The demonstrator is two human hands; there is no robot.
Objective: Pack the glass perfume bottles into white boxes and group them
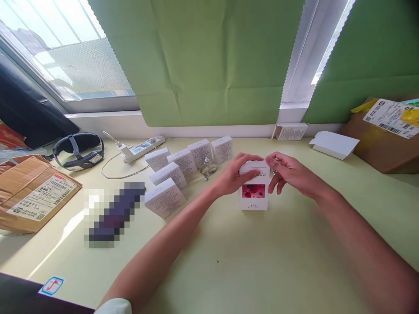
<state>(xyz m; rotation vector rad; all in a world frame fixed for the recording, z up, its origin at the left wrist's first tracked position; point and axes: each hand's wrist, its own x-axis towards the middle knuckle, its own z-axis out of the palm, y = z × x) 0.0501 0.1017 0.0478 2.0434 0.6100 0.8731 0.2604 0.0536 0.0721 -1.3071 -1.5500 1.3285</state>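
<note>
A white box (255, 203) with a red flower picture stands upright on the table in front of me. My left hand (240, 172) is closed round its upper left side, thumb across the front near the top. At the box's upper right corner is my right hand (288, 172), its fingers bent and thumb and forefinger pinched together. A bit of something shiny and metallic (273, 171) shows among these fingers, mostly hidden. Left of the box lies a small tangle of silvery jewellery (208, 167), close to several white printed boxes (166, 198).
At left are a pixelated dark object (116, 213), a headband device (79, 152), a power strip (144, 148) with a cable, and a cardboard parcel (39, 192). A white carton (334, 145), a small printed box (291, 131) and a larger cardboard box (376, 144) stand back right.
</note>
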